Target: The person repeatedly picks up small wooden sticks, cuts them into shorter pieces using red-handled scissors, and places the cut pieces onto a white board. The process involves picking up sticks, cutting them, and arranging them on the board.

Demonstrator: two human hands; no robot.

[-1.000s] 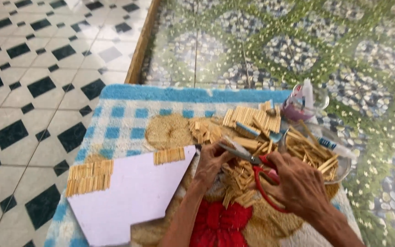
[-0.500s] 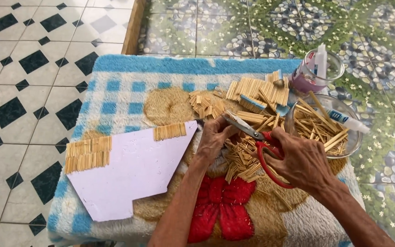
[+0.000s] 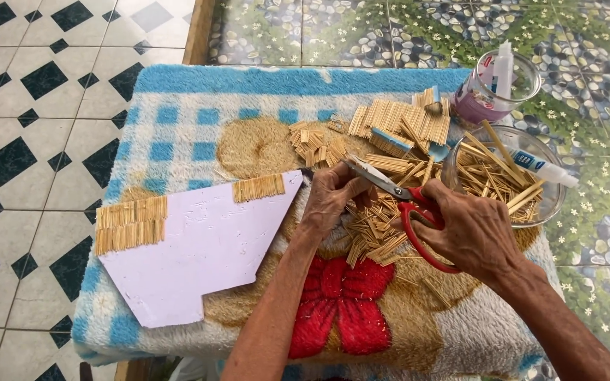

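Right hand (image 3: 471, 229) wrapped around the red handles of the scissors (image 3: 397, 194), fingers through the loops, blades parted and pointing up-left. Left hand (image 3: 333, 197) pinching something thin at the blades (probably a stick, too small to tell for sure). Just below both hands, a loose pile of short cut sticks (image 3: 375, 236) on the fuzzy blanket (image 3: 199, 99) covering the surface.

Compared with a second ago, hardly any change in the hands: same grip, same place over the pile, scissors not put down. Only the view lower and closer, so more of the red flower pattern (image 3: 340, 303) visible. So, judged from this, cutting going on, not finished.

Left of the hands, a pale cardboard shape (image 3: 199, 254) with two glued stick patches. At right, a glass bowl (image 3: 548, 204) with long sticks and a glue tube (image 3: 541, 168).
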